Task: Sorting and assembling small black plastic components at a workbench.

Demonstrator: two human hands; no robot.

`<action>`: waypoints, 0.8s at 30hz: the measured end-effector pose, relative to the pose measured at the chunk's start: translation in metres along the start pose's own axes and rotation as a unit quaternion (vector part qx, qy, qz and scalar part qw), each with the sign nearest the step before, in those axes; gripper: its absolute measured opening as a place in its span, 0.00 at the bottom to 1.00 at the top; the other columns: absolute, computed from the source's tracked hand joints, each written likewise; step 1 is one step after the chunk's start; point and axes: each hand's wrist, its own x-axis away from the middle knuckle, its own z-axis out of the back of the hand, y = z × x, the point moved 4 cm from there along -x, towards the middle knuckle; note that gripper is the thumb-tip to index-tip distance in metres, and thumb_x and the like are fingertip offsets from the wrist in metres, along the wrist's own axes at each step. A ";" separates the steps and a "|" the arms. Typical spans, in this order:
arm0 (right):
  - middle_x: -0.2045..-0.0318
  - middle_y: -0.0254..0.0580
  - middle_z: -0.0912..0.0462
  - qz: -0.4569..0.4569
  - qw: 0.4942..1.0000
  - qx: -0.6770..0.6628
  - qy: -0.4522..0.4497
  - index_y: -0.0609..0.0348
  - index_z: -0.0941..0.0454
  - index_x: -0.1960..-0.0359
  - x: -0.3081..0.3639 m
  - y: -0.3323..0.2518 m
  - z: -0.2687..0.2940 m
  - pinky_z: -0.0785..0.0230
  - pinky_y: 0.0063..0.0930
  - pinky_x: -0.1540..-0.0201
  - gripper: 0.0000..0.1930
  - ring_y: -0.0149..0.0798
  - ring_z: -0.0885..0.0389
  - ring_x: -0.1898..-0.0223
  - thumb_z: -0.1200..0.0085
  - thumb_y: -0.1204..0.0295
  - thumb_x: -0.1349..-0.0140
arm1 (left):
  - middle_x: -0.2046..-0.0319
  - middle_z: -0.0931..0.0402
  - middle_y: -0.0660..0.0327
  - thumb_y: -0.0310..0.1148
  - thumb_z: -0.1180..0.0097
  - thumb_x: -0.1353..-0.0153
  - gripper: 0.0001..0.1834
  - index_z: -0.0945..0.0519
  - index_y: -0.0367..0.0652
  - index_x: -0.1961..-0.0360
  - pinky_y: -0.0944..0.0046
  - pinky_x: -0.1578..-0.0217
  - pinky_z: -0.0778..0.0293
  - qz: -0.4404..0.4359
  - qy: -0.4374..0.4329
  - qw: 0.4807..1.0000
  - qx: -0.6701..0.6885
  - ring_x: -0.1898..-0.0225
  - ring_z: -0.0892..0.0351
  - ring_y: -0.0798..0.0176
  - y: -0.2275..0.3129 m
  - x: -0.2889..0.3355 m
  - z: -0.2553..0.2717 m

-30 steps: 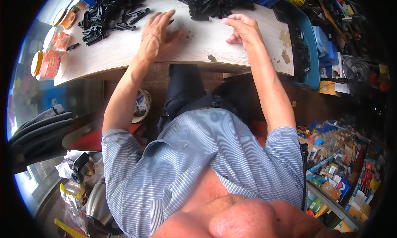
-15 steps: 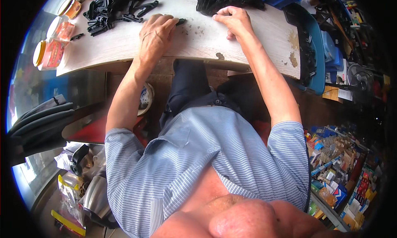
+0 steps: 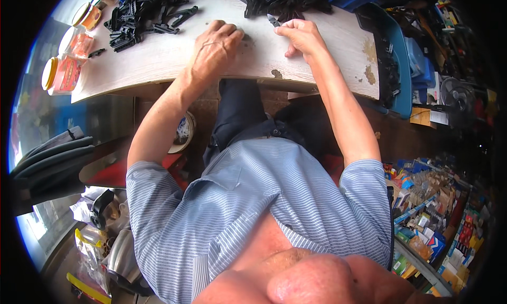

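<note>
My right hand (image 3: 305, 38) pinches a small dark piece with a pale grey tip (image 3: 273, 20) between thumb and fingertips, just above the tabletop. Closed, with its back upward, my left hand (image 3: 217, 46) rests on the white table (image 3: 174, 56). A bit of something dark shows beside its knuckles, but the curled fingers hide what they hold. Beyond my left hand lies a heap of black plastic parts (image 3: 140, 16). A second heap of black parts (image 3: 285, 3) is spread behind my right hand.
Lidded clear jars (image 3: 66, 74) line the table's left edge. Blue bins stand at the back, and a teal tub (image 3: 404, 77) with black parts is at the right. Worn patches (image 3: 369, 74) mark the tabletop. Packed goods (image 3: 422, 219) fill the lower right.
My left hand has shifted right and slightly nearer. A dark, pale-tipped piece now shows in my right fingertips, where none was visible before. The view has shifted slightly.
</note>
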 end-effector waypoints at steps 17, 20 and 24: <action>0.83 0.32 0.26 0.002 0.990 -0.139 -0.018 0.64 0.19 0.67 0.032 0.007 -0.001 0.23 0.31 0.83 0.12 0.27 0.30 0.89 0.31 0.69 0.44 | 0.58 0.15 0.56 0.19 0.40 0.50 0.13 0.17 0.40 0.62 0.55 0.44 0.22 -0.096 0.032 0.980 0.172 0.43 0.20 0.49 0.015 -0.007 -0.023; 0.83 0.31 0.27 0.003 0.990 -0.141 -0.016 0.64 0.19 0.67 0.034 0.006 -0.002 0.23 0.31 0.83 0.12 0.26 0.30 0.89 0.31 0.69 0.44 | 0.54 0.17 0.54 0.18 0.39 0.52 0.19 0.19 0.41 0.56 0.55 0.45 0.21 -0.084 0.041 0.983 0.156 0.44 0.19 0.48 0.010 -0.006 -0.031; 0.83 0.31 0.27 0.006 0.990 -0.137 -0.019 0.64 0.19 0.67 0.035 0.007 -0.001 0.22 0.31 0.82 0.12 0.26 0.31 0.89 0.31 0.68 0.44 | 0.48 0.20 0.53 0.17 0.40 0.52 0.25 0.21 0.42 0.49 0.55 0.47 0.20 -0.055 0.017 0.980 0.190 0.45 0.19 0.47 0.008 -0.005 -0.033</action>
